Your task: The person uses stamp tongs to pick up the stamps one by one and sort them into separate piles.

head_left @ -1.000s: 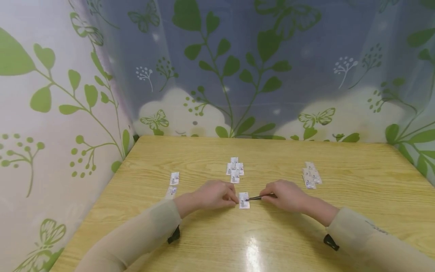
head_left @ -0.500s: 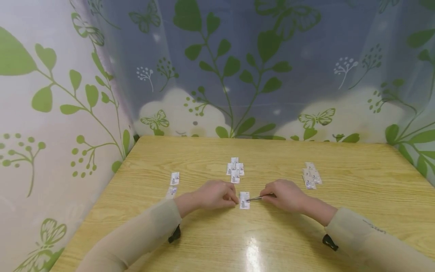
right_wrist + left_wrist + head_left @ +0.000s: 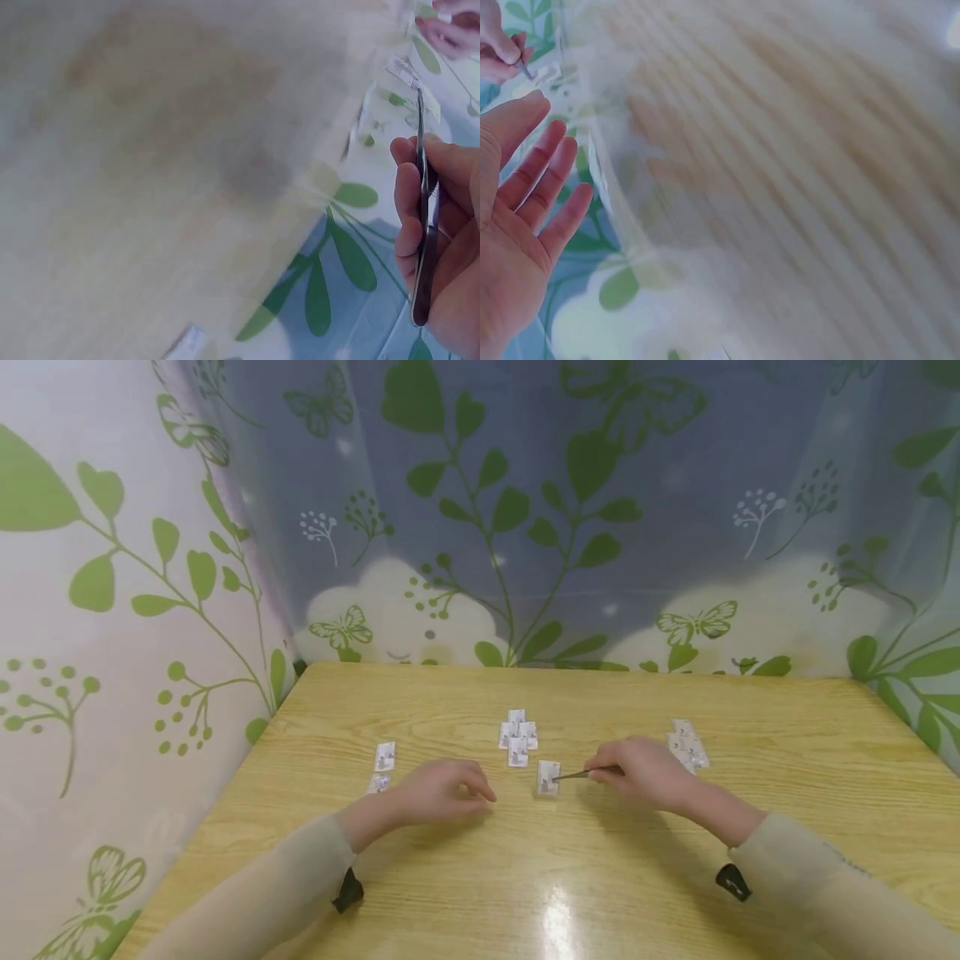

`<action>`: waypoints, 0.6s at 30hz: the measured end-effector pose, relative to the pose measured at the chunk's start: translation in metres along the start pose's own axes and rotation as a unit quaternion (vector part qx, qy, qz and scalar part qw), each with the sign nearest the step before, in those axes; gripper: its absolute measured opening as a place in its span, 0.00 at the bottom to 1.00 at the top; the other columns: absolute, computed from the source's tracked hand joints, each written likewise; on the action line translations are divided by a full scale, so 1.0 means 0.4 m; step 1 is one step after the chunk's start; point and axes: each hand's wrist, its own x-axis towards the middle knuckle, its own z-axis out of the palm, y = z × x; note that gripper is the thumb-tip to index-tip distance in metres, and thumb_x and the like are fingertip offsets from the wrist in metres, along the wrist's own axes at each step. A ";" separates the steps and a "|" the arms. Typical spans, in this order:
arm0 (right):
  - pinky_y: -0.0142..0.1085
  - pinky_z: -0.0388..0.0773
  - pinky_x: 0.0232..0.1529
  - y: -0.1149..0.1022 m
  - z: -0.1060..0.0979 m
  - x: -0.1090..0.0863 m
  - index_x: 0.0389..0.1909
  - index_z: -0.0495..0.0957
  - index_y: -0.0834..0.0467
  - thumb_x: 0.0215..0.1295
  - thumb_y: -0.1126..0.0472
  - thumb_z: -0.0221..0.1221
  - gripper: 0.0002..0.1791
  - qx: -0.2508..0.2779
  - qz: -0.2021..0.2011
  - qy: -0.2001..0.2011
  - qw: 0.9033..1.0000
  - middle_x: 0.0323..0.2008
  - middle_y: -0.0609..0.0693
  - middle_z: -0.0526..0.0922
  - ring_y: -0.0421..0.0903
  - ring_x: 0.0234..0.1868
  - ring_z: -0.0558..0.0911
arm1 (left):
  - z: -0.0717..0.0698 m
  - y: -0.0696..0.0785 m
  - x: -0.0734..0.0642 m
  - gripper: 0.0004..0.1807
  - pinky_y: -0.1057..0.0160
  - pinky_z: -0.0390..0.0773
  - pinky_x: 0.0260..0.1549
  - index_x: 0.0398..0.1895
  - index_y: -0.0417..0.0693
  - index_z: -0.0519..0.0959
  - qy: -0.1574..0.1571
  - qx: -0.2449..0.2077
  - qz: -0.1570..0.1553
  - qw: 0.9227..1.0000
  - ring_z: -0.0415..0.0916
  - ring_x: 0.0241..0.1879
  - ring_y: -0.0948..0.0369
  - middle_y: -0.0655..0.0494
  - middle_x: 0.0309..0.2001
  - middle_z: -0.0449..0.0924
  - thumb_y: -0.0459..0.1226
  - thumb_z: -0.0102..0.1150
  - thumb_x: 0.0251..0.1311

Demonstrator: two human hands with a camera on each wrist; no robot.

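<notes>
My right hand (image 3: 643, 774) holds a pair of dark metal tweezers (image 3: 426, 240) along its fingers. At the tweezers' tips is a small white printed packet (image 3: 548, 777), pinched near its right side and close over the table. In the right wrist view the packet (image 3: 403, 70) is seen from its edge beyond the tips. Left of it, my left hand (image 3: 438, 793) hovers with relaxed, spread fingers and nothing in them; the left wrist view shows its bare palm (image 3: 514, 247). Just behind the held packet lies a diamond-shaped group of similar packets (image 3: 518, 753).
More packets (image 3: 686, 746) overlap in a cluster at the right, beside my right hand. At the left lie a packet (image 3: 385, 756) and another (image 3: 379, 783) partly behind my left wrist. The wooden table (image 3: 480, 893) ends at a leaf-patterned curtain (image 3: 525, 527).
The tweezers have lifted the packet and carried it slightly right and away from me. My left hand has let go of the packet's edge and drawn back to the left.
</notes>
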 end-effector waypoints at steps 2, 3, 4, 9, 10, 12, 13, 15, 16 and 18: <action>0.35 0.78 0.30 0.006 -0.010 0.006 0.39 0.86 0.61 0.63 0.66 0.62 0.07 -0.005 0.003 0.003 1.000 0.34 0.49 0.85 0.43 0.32 0.83 | -0.011 -0.009 -0.021 0.08 0.62 0.76 0.43 0.43 0.51 0.86 0.015 -0.006 -0.008 1.000 0.76 0.41 0.66 0.66 0.42 0.80 0.39 0.61 0.64; 0.34 0.78 0.29 0.010 -0.014 0.008 0.40 0.85 0.62 0.64 0.66 0.62 0.07 -0.003 0.006 0.003 1.000 0.34 0.49 0.85 0.42 0.30 0.83 | -0.017 -0.014 -0.032 0.08 0.61 0.76 0.43 0.43 0.51 0.86 0.024 -0.010 -0.010 1.000 0.77 0.41 0.65 0.65 0.42 0.81 0.39 0.61 0.64; 0.34 0.77 0.28 0.013 -0.018 0.011 0.41 0.85 0.62 0.64 0.66 0.62 0.08 -0.002 0.008 0.002 1.000 0.34 0.50 0.85 0.41 0.30 0.82 | -0.022 -0.020 -0.043 0.08 0.59 0.76 0.43 0.43 0.51 0.86 0.032 -0.015 -0.012 0.999 0.77 0.42 0.65 0.65 0.42 0.81 0.38 0.61 0.64; 0.34 0.77 0.28 0.028 -0.030 0.030 0.42 0.85 0.64 0.64 0.66 0.62 0.09 0.008 0.015 0.003 1.000 0.35 0.52 0.85 0.42 0.30 0.82 | -0.046 -0.057 -0.104 0.08 0.54 0.77 0.42 0.43 0.50 0.85 0.076 -0.039 -0.017 0.996 0.77 0.42 0.64 0.65 0.42 0.81 0.37 0.63 0.63; 0.35 0.78 0.29 0.031 -0.031 0.035 0.42 0.85 0.64 0.64 0.66 0.62 0.09 0.008 0.015 0.004 1.000 0.36 0.53 0.85 0.43 0.30 0.83 | -0.051 -0.066 -0.116 0.08 0.54 0.77 0.42 0.43 0.50 0.85 0.084 -0.040 -0.022 0.995 0.77 0.42 0.64 0.65 0.42 0.81 0.37 0.63 0.63; 0.36 0.78 0.29 0.037 -0.030 0.046 0.42 0.85 0.64 0.64 0.66 0.61 0.09 0.006 0.015 0.006 1.000 0.36 0.53 0.85 0.43 0.31 0.83 | -0.062 -0.084 -0.142 0.08 0.53 0.77 0.41 0.43 0.50 0.85 0.098 -0.045 -0.036 0.994 0.76 0.41 0.64 0.65 0.41 0.80 0.37 0.63 0.63; 0.37 0.79 0.30 0.040 -0.030 0.052 0.42 0.85 0.64 0.64 0.66 0.62 0.09 0.004 0.015 0.005 1.000 0.36 0.53 0.85 0.44 0.31 0.83 | -0.068 -0.094 -0.155 0.08 0.53 0.77 0.41 0.43 0.50 0.85 0.105 -0.048 -0.044 0.992 0.76 0.40 0.63 0.65 0.41 0.80 0.37 0.63 0.62; 0.37 0.78 0.30 0.045 -0.027 0.063 0.43 0.85 0.63 0.64 0.65 0.62 0.09 0.002 0.019 0.001 1.000 0.36 0.53 0.85 0.43 0.31 0.83 | -0.078 -0.114 -0.179 0.07 0.53 0.77 0.40 0.43 0.49 0.85 0.119 -0.049 -0.066 0.989 0.76 0.40 0.63 0.65 0.40 0.80 0.36 0.64 0.62; 0.37 0.78 0.29 0.048 -0.025 0.068 0.43 0.85 0.63 0.65 0.65 0.62 0.09 0.002 0.021 -0.004 1.000 0.35 0.52 0.85 0.43 0.30 0.82 | -0.082 -0.125 -0.190 0.07 0.53 0.77 0.40 0.43 0.49 0.85 0.126 -0.049 -0.076 0.988 0.76 0.39 0.63 0.65 0.40 0.80 0.36 0.64 0.62; 0.37 0.76 0.28 0.053 -0.021 0.078 0.43 0.85 0.63 0.65 0.65 0.62 0.09 0.003 0.025 -0.013 1.000 0.34 0.51 0.85 0.41 0.28 0.81 | -0.088 -0.147 -0.210 0.07 0.53 0.77 0.39 0.42 0.48 0.85 0.137 -0.053 -0.092 0.985 0.76 0.39 0.63 0.63 0.40 0.80 0.35 0.64 0.61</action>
